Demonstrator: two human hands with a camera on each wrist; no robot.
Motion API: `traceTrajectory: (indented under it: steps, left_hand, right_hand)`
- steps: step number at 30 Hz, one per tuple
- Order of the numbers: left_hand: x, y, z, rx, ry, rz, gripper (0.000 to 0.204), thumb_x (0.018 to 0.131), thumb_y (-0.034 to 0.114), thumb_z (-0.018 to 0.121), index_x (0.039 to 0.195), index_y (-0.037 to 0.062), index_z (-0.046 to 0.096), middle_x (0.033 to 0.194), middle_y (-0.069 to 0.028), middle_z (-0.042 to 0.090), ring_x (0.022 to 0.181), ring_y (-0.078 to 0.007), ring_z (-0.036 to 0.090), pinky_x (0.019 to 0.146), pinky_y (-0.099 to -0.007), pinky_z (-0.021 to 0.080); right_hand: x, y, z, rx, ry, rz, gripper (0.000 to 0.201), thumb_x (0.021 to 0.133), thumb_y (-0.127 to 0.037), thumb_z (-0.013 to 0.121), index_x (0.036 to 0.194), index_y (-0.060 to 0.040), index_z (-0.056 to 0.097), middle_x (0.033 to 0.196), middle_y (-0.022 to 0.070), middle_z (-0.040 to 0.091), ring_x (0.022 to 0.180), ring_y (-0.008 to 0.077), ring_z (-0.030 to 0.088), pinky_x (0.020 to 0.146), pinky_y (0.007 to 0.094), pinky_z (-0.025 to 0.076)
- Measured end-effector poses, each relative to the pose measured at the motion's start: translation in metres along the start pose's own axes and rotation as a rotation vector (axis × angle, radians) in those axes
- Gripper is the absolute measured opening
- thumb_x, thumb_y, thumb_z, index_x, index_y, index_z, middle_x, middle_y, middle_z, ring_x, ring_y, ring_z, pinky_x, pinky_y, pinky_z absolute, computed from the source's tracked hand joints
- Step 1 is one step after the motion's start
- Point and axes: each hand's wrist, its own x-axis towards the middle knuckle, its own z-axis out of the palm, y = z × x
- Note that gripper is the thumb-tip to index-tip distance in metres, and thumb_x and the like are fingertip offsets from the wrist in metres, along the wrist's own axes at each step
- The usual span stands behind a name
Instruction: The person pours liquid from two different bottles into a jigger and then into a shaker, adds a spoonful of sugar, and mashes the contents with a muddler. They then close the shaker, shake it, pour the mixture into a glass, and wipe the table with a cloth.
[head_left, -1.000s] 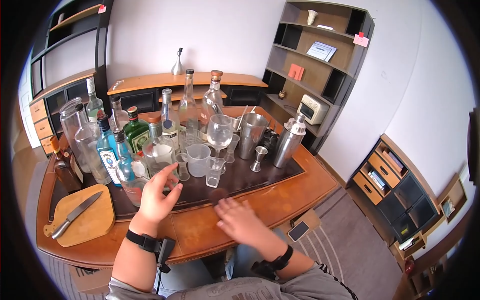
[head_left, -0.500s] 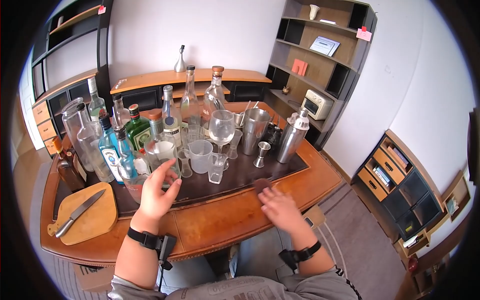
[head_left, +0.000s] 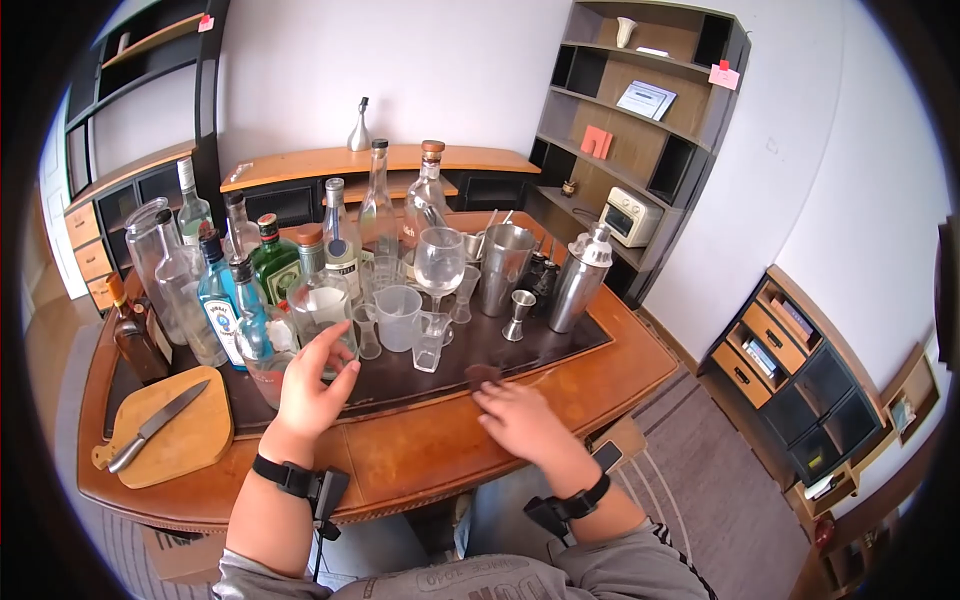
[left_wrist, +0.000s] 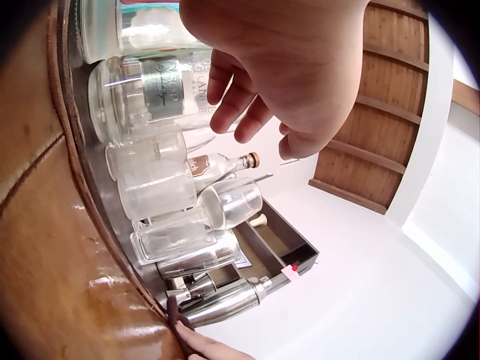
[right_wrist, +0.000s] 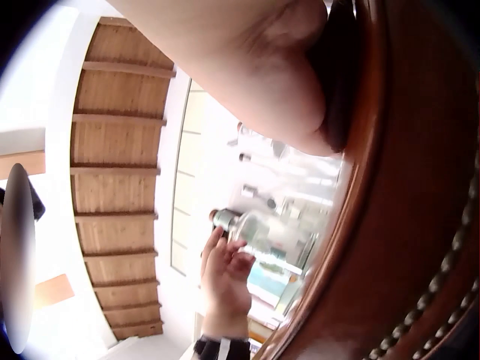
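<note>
My right hand (head_left: 525, 420) lies low over the front of the desk, holding a dark brown cloth (head_left: 482, 376) that sticks out past the fingertips. The cloth (right_wrist: 339, 82) is under the palm in the right wrist view, against the tabletop. In front of a clear bottle with a brown stopper (head_left: 312, 262), my left hand (head_left: 312, 385) is raised with loosely bent fingers and holds nothing. Right of it stand a frosted measuring cup (head_left: 398, 318), a small square glass (head_left: 427, 352) and a stemmed glass (head_left: 440, 262).
Several bottles, among them a blue one (head_left: 218, 300) and a green one (head_left: 275, 265), crowd the left. A knife (head_left: 158, 425) lies on a cutting board (head_left: 205, 440). A jigger (head_left: 518, 316), mixing tin (head_left: 506, 270) and cocktail shaker (head_left: 580, 280) stand at right.
My right hand swept the cloth rightward along the desk's front, then came partway back left. My left hand has stayed nearly in place.
</note>
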Motion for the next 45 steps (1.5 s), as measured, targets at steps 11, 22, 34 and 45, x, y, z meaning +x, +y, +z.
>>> traceTrajectory:
  steps: [11,22,34,45]
  left_hand:
    - [0.0,-0.006,0.0,0.011,-0.01,-0.029,0.052,0.081,0.001,0.069,0.131,0.0038,0.055,0.086,-0.0056,0.065,0.074,-0.0173,0.061,0.071,-0.0305,0.05]
    - [0.0,-0.004,0.002,-0.001,0.01,0.003,0.052,0.08,0.001,0.07,0.13,0.0036,0.056,0.086,-0.0069,0.065,0.072,-0.0179,0.061,0.069,-0.0302,0.05]
    - [0.0,-0.005,0.0,0.03,-0.009,0.006,0.052,0.08,0.001,0.07,0.131,0.0038,0.056,0.087,-0.0068,0.065,0.07,-0.0172,0.061,0.068,-0.0296,0.051]
    - [0.0,-0.007,0.0,0.021,-0.007,-0.019,0.052,0.081,0.002,0.07,0.131,0.0034,0.056,0.087,-0.0062,0.065,0.071,-0.0166,0.061,0.067,-0.0296,0.05]
  right_hand:
    - [0.022,-0.03,0.004,0.255,-0.18,-0.174,0.035,0.091,-0.026,0.061,0.126,-0.0201,0.064,0.138,-0.0024,0.059,0.129,0.025,0.049,0.113,0.0601,0.024]
    - [-0.013,0.105,-0.027,0.095,0.3,0.415,0.013,0.079,-0.01,0.064,0.086,-0.0167,0.073,0.084,0.0124,0.068,0.099,0.033,0.06,0.097,0.0474,0.04]
    - [0.048,-0.029,0.001,0.352,-0.032,-0.138,0.014,0.082,-0.008,0.061,0.09,-0.0151,0.069,0.086,0.0065,0.064,0.101,0.0289,0.06,0.11,0.0595,0.03]
    - [0.04,-0.04,0.012,0.351,-0.065,-0.077,0.008,0.087,-0.01,0.061,0.092,-0.0164,0.065,0.106,-0.0072,0.07,0.111,0.0203,0.058,0.112,0.0652,0.022]
